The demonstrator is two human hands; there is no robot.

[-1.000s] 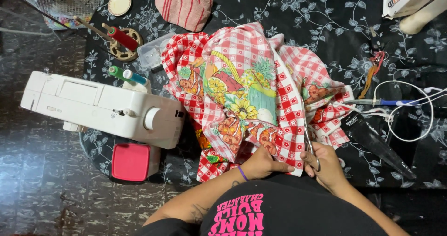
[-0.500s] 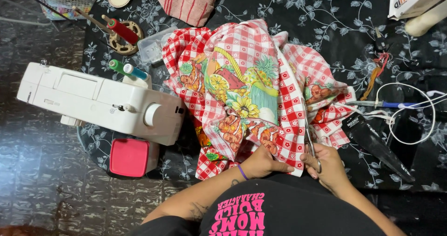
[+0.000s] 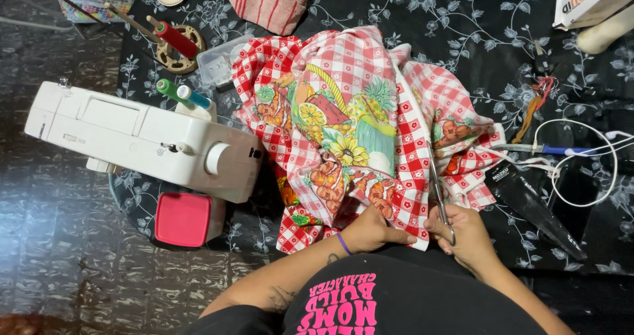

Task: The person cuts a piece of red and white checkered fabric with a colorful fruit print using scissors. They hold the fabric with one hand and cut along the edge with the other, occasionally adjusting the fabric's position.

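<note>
A: Item one, the right hand (image 3: 462,232)?

B: Fingers closed through the handles of a pair of scissors (image 3: 437,189). The blades point away from the body and lie along the red checked border of the fabric (image 3: 350,123), apparently so that the printed squares guide the cut.

A: Item two, the left hand (image 3: 370,232)?

B: Fingers curled down onto the near edge of the same fabric, just beside the blades. The grip looks meant to hold the cloth flat and taut. A purple band sits at the wrist.

A: The fabric itself?

B: Red-and-white check with a fruit and flower panel, bunched in the middle of the black floral cloth (image 3: 462,44) that covers the work surface. Its near hem is under both hands.

A: Other entries?

B: White sewing machine (image 3: 152,140) to the left, touching the fabric's edge. Pink-lidded box (image 3: 185,219) in front of it. Thread spools (image 3: 178,41) on a wooden stand behind. White cable (image 3: 594,163) and blue-handled tool (image 3: 561,150) to the right, apart from the hands.
</note>
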